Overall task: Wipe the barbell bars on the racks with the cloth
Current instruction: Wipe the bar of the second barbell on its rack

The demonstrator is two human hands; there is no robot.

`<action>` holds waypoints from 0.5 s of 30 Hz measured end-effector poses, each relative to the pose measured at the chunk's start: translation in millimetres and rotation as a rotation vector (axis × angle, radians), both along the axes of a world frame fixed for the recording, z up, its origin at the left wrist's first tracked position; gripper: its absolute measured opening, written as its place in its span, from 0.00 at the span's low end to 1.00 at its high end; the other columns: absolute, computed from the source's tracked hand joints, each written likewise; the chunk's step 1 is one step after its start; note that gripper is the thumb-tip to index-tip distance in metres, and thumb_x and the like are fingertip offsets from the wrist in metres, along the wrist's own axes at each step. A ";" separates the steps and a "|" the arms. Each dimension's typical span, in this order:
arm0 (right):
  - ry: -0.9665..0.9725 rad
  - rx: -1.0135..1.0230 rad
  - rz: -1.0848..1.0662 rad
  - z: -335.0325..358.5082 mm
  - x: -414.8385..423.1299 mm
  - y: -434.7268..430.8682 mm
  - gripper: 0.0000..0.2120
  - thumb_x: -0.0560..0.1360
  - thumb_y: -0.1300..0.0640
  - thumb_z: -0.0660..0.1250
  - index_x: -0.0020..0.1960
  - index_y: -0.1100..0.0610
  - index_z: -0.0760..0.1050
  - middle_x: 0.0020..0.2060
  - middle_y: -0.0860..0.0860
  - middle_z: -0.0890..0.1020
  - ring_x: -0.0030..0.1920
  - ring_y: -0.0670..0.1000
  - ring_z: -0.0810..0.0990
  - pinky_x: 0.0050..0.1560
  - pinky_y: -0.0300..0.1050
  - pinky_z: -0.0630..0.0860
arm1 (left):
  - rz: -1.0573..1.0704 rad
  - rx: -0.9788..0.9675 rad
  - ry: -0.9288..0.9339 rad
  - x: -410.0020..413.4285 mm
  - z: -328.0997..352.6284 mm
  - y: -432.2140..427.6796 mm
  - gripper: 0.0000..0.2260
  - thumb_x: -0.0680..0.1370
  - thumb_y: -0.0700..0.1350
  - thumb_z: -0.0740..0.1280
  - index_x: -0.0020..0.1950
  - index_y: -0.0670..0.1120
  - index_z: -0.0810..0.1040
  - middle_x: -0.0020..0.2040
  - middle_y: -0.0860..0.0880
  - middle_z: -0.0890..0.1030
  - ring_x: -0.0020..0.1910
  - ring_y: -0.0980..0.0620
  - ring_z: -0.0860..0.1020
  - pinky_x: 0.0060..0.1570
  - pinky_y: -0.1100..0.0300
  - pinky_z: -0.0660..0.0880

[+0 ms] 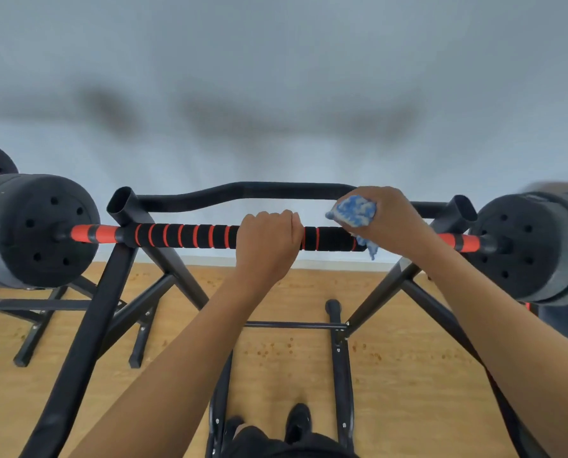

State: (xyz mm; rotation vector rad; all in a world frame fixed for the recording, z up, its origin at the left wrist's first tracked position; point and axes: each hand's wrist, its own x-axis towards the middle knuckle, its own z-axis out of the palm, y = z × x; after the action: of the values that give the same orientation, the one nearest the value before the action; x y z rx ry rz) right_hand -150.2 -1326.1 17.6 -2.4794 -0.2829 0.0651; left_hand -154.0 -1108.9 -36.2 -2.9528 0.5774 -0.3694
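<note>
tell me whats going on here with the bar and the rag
A person stands at a black rack wiping a barbell bar that rests across it. The left hand is closed around the middle of the black-and-red foam sleeve, steadying it. The right hand holds a blue-and-white cloth bunched against the bar toward its right end, with a corner of the cloth hanging below. Black weight plates sit on both ends. Another loaded bar shows at the far left edge.

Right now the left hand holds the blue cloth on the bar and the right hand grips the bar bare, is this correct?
Not quite: the hands are swapped. In the head view the right hand holds the blue cloth on the bar, and the left hand grips the bar bare.
</note>
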 end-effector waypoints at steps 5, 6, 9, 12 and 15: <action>0.090 -0.033 0.000 -10.7 -1.2 15.2 0.10 0.78 0.55 0.71 0.53 0.61 0.81 0.43 0.57 0.84 0.41 0.55 0.84 0.41 0.41 0.78 | 0.046 -0.100 -0.053 -2.1 -7.5 -9.2 0.12 0.79 0.44 0.68 0.39 0.46 0.69 0.27 0.50 0.67 0.25 0.51 0.67 0.29 0.59 0.67; 0.017 -0.047 0.009 -14.7 -3.4 17.9 0.09 0.77 0.57 0.72 0.51 0.63 0.82 0.43 0.57 0.84 0.42 0.55 0.84 0.42 0.43 0.79 | 0.050 -0.104 -0.070 -0.2 -9.4 -7.7 0.12 0.78 0.44 0.68 0.39 0.46 0.68 0.27 0.50 0.67 0.24 0.51 0.66 0.28 0.60 0.67; -0.117 -0.042 0.058 -22.8 -5.7 19.2 0.05 0.75 0.61 0.72 0.48 0.64 0.81 0.43 0.56 0.82 0.44 0.55 0.82 0.47 0.51 0.80 | 0.065 -0.076 -0.012 -1.8 -6.2 -6.8 0.10 0.77 0.46 0.72 0.42 0.44 0.73 0.28 0.50 0.66 0.25 0.50 0.66 0.30 0.60 0.65; -0.128 -0.057 0.140 -27.0 -5.0 15.6 0.02 0.75 0.60 0.73 0.47 0.58 0.82 0.40 0.51 0.79 0.42 0.50 0.79 0.44 0.42 0.75 | 0.066 0.005 0.051 2.5 -4.6 -6.0 0.08 0.77 0.44 0.71 0.44 0.44 0.73 0.26 0.51 0.63 0.25 0.50 0.68 0.29 0.60 0.64; -0.107 -0.063 0.225 -28.7 -3.4 10.9 0.05 0.75 0.59 0.75 0.51 0.56 0.84 0.41 0.47 0.78 0.43 0.47 0.79 0.45 0.34 0.72 | 0.053 0.057 0.122 13.1 -0.1 -4.8 0.03 0.82 0.41 0.64 0.54 0.43 0.75 0.31 0.50 0.67 0.30 0.48 0.73 0.31 0.56 0.66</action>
State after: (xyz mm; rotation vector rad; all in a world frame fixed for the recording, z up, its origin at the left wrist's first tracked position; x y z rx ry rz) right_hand -153.6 -1315.2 -11.2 -2.5070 -0.6127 0.0359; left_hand -140.9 -1113.7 -36.3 -2.9439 0.5126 -0.1664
